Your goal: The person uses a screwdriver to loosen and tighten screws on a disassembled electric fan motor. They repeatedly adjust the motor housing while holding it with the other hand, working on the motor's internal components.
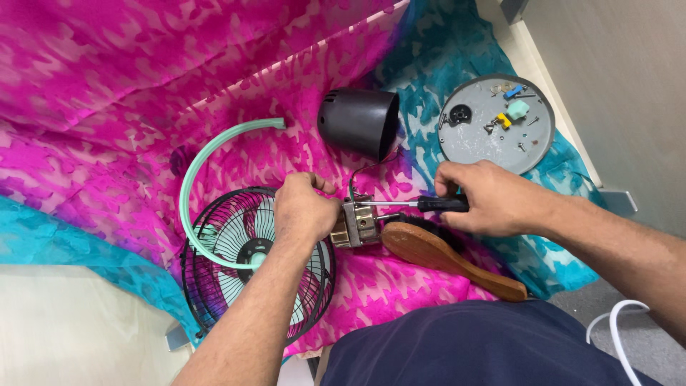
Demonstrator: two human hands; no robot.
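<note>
My left hand grips a small metal fan motor that rests on a pink and teal cloth. My right hand holds a black-handled screwdriver, and its tip touches the motor's top. A thin black wire runs from the motor toward a black motor housing lying on its side behind it. Under my left forearm lies a black wire fan guard.
A mint green curved rim arcs over the guard. A wooden brush lies below the motor. A round grey plate at the right holds screws and small coloured parts. A white cable is at the lower right.
</note>
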